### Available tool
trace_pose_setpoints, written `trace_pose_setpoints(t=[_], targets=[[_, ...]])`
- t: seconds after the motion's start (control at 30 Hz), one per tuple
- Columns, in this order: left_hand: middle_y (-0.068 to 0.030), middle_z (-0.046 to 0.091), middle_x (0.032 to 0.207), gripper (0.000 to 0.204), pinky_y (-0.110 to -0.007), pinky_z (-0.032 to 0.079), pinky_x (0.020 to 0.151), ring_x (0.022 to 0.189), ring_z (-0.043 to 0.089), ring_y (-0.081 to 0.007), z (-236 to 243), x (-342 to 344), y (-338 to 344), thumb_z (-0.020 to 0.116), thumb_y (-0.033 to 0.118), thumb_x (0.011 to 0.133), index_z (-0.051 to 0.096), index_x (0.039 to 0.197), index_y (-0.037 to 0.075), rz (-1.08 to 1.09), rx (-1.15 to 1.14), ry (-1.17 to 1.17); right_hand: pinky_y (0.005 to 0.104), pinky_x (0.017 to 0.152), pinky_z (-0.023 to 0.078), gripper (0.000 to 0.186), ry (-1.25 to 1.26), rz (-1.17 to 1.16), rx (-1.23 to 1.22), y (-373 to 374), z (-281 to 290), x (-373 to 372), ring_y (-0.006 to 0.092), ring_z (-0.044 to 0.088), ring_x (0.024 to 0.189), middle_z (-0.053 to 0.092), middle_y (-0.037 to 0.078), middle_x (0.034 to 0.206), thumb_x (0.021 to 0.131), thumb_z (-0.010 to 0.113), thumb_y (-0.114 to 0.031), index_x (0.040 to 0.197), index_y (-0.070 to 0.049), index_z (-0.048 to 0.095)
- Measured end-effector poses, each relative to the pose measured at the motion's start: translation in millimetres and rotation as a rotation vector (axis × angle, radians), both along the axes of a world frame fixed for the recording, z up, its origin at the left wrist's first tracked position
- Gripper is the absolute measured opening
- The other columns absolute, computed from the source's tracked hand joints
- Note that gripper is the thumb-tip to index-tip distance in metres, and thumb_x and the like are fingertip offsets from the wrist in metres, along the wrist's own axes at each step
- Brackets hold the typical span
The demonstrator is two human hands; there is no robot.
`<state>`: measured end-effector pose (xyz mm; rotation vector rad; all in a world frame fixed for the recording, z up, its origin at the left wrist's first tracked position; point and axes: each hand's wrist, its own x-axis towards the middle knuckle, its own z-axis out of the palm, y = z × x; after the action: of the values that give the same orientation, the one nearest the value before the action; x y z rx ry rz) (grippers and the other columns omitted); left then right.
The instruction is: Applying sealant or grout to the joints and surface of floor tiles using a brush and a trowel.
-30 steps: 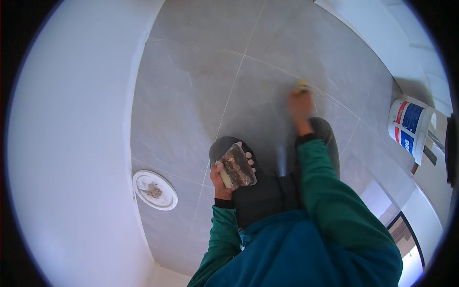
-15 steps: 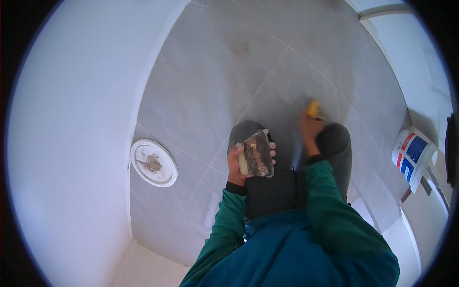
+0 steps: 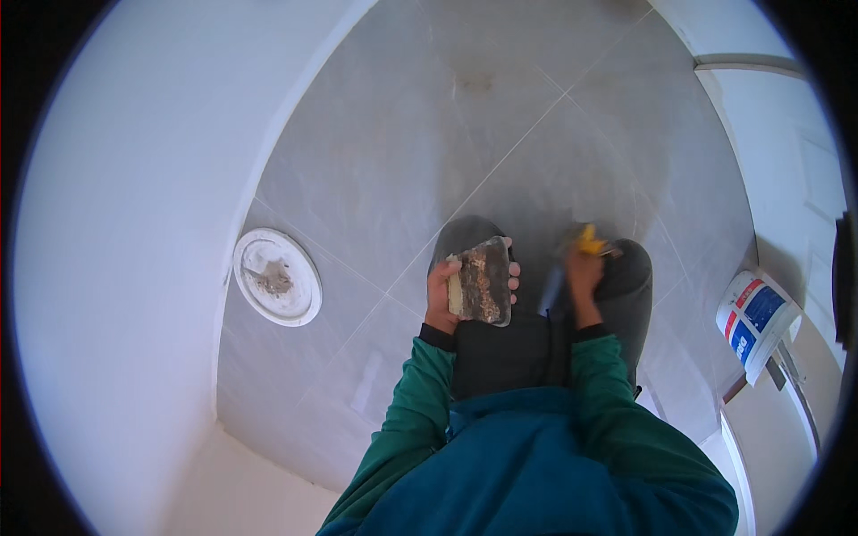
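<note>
My left hand (image 3: 441, 297) grips a flat rectangular block (image 3: 483, 282) above my left knee. The block has a dark, brown-blotched face and a pale yellowish side, with my thumb on one edge and fingertips curled round the other. Beside my right knee, my right hand (image 3: 584, 273) is closed on a small yellow tool (image 3: 590, 239), held low over the grey tiled floor (image 3: 536, 170). Motion blur and the fingers hide the tool's exact kind.
A round white lid (image 3: 308, 299) with grey-brown residue lies on the floor by the left wall (image 3: 134, 205). To the right, a white bucket (image 3: 749, 313) with a blue and red label stands near a white door (image 3: 791, 170). A brownish smudge (image 3: 476, 82) marks the tiles ahead.
My right hand has drawn back toward me with the yellow tool. My left hand keeps its hold on the block. The view has shifted slightly.
</note>
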<state>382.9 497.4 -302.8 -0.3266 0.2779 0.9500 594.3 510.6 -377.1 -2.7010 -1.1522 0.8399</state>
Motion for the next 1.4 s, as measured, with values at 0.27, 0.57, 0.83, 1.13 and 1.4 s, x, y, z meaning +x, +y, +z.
trace_pose_setpoints(t=[0.27,0.57,0.83,1.13,1.4], targets=[[-0.0203,0.045,0.104,0.073,-0.047,0.041,0.075,0.088,0.047,-0.0317,-3.6,7.9,-6.4,0.049,0.042,0.069,0.025,0.126,0.001,-0.035,-0.174,0.167,0.0391,0.060,0.045,0.025,0.569,0.208,0.246,188.2,-17.0,-146.8,0.0344,0.057,0.068,0.059,0.015,0.069,0.073,0.051,-0.027,0.071,-0.002,0.056],[-0.0172,0.044,0.103,0.072,-0.044,0.039,0.071,0.088,0.045,-0.0291,-2.6,12.4,3.2,0.051,0.044,0.071,0.025,0.127,0.008,0.001,0.009,0.035,0.0229,0.045,0.047,0.036,0.435,-0.128,0.693,79.6,-7.5,284.9,0.0085,0.056,0.058,0.058,0.002,0.075,0.078,0.057,-0.035,0.094,-0.002,0.058],[-0.0166,0.045,0.104,0.070,-0.046,0.041,0.073,0.088,0.047,-0.0285,-7.3,34.0,16.0,0.050,0.044,0.072,0.026,0.126,0.008,-0.172,-0.100,0.307,0.0400,0.052,0.044,0.034,-0.742,-0.327,0.307,93.7,-90.9,351.4,0.0275,0.056,0.058,0.057,0.009,0.062,0.075,0.048,-0.040,0.072,-0.007,0.058],[-0.0182,0.046,0.108,0.068,-0.048,0.039,0.082,0.096,0.048,-0.0313,15.9,81.6,40.9,0.052,0.039,0.068,0.033,0.123,0.005,-0.429,-0.270,0.677,0.0295,0.049,0.047,0.025,0.192,-1.148,1.369,113.4,-87.9,509.1,0.0162,0.054,0.064,0.054,0.008,0.080,0.074,0.061,-0.014,0.088,-0.002,0.044],[-0.0210,0.039,0.121,0.055,-0.049,0.033,0.091,0.108,0.041,-0.0340,91.2,133.0,144.4,0.049,0.028,0.079,0.031,0.123,0.002,-0.580,-0.124,1.200,0.0332,0.060,0.041,0.038,-0.529,-1.095,0.278,207.7,-133.9,482.4,0.0190,0.053,0.069,0.057,0.010,0.071,0.083,0.043,-0.035,0.079,0.001,0.054]])
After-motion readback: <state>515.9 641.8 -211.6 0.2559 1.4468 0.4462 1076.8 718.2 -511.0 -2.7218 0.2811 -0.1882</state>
